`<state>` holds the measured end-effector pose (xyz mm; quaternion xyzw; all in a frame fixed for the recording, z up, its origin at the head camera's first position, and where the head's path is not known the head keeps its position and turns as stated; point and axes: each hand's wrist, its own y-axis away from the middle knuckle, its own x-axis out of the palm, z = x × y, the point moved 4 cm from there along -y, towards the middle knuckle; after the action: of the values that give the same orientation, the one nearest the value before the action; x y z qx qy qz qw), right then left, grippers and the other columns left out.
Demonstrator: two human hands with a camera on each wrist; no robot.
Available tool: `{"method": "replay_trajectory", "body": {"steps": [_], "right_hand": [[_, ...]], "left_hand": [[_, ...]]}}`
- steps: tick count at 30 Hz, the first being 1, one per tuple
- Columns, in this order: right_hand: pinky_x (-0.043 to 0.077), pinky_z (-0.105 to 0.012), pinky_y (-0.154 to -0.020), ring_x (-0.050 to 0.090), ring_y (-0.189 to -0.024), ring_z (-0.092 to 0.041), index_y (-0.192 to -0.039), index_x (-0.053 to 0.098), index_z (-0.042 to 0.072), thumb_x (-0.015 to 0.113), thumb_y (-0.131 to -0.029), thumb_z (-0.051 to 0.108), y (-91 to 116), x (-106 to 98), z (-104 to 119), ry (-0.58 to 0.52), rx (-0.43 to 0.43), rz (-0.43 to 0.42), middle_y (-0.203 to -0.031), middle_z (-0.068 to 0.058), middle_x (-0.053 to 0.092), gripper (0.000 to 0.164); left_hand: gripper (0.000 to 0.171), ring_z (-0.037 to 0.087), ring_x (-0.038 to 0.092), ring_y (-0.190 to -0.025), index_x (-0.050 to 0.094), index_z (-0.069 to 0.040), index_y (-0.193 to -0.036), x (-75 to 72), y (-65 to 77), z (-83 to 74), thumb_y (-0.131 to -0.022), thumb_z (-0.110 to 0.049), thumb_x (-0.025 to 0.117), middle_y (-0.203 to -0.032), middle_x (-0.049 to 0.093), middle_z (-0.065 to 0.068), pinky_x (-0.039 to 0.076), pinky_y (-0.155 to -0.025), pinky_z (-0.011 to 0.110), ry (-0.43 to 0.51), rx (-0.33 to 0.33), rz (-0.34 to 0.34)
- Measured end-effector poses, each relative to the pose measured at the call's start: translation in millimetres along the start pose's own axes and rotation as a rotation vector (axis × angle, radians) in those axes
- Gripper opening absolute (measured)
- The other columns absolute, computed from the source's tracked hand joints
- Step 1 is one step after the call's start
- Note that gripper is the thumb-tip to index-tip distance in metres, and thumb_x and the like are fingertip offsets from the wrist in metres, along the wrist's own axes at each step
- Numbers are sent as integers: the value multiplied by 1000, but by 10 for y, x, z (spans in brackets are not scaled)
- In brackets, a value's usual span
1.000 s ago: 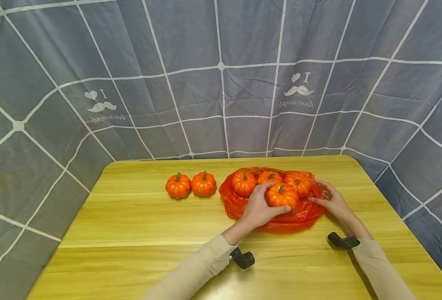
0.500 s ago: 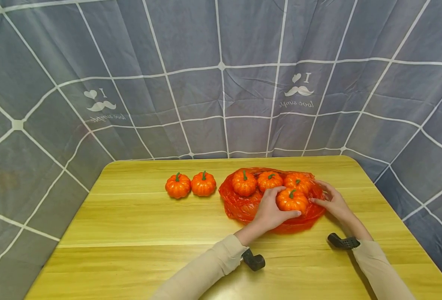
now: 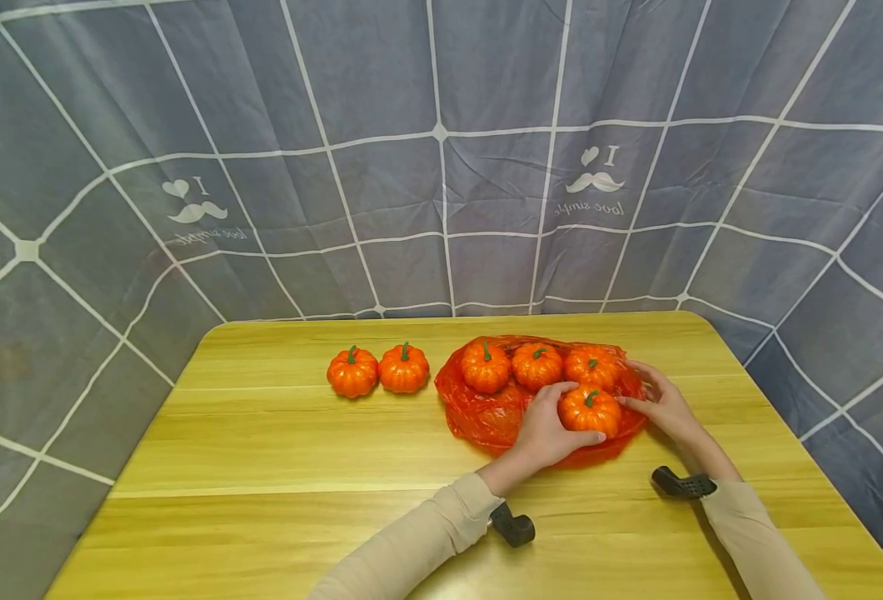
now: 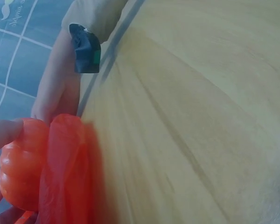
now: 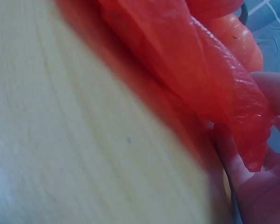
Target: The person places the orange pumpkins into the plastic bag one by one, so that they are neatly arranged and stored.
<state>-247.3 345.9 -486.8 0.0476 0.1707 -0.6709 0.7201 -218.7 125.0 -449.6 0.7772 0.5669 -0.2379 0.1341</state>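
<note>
My left hand (image 3: 545,428) grips a small orange pumpkin (image 3: 593,415) with a green stem, thumb at its front and fingers at its back left. This pumpkin is at the front right of a spread red plastic bag (image 3: 482,418). Three more pumpkins sit in a row along the back of the bag, among them a left one (image 3: 486,367) and a right one (image 3: 590,365). My right hand (image 3: 668,408) holds the bag's right edge; in the right wrist view the red film (image 5: 191,70) runs between thumb and fingers.
Two more pumpkins stand side by side left of the bag, a left one (image 3: 352,372) and a right one (image 3: 404,368). Everything rests on a yellow wood table (image 3: 261,467). A grey grid-patterned curtain (image 3: 381,200) hangs behind and at the sides.
My left hand has carried its pumpkin to the right and toward the front of the bag, uncovering the pumpkins behind. The right hand keeps its place at the bag's edge.
</note>
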Motion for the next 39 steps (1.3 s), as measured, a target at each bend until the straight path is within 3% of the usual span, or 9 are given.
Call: {"method": "replay_trajectory", "body": {"steps": [6,14,21,28,39], "right_hand": [[47,-7,-80,53,-98,15,-141,31,-11,65,-86,-2,-6,8,-5,-7,3,-3,-114,27,46,65],[47,-7,-79,54,-98,14,-141,31,-10,65,-87,-2,-7,10,-18,-11,14,-3,-115,28,46,65],[47,-7,-80,53,-98,14,-141,31,-9,65,-87,0,5,2,-17,0,14,-6,-113,27,47,64],[46,-7,-80,53,-99,14,-141,32,-9,65,-87,0,4,7,-21,1,25,-6,-113,28,48,64],[46,-7,-80,54,-98,13,-139,31,-12,63,-87,-4,10,21,-1,-11,-20,-8,-114,28,49,62]], "left_hand": [[72,16,53,-118,52,-21,-131,38,2,25,-69,-34,85,-130,56,-1,44,-98,32,-20,-5,-3],[71,18,56,-115,47,-19,-126,72,14,51,-68,-34,86,-124,60,1,45,-96,30,13,-63,1],[68,18,55,-116,50,-16,-125,86,14,55,-70,-33,85,-125,58,2,45,-97,31,-2,-32,12],[68,18,54,-114,52,-17,-127,94,25,68,-70,-33,85,-123,54,1,44,-95,31,-9,-42,6],[68,18,55,-116,52,-15,-128,118,32,45,-70,-31,85,-125,57,3,44,-96,30,-21,7,-9]]}}
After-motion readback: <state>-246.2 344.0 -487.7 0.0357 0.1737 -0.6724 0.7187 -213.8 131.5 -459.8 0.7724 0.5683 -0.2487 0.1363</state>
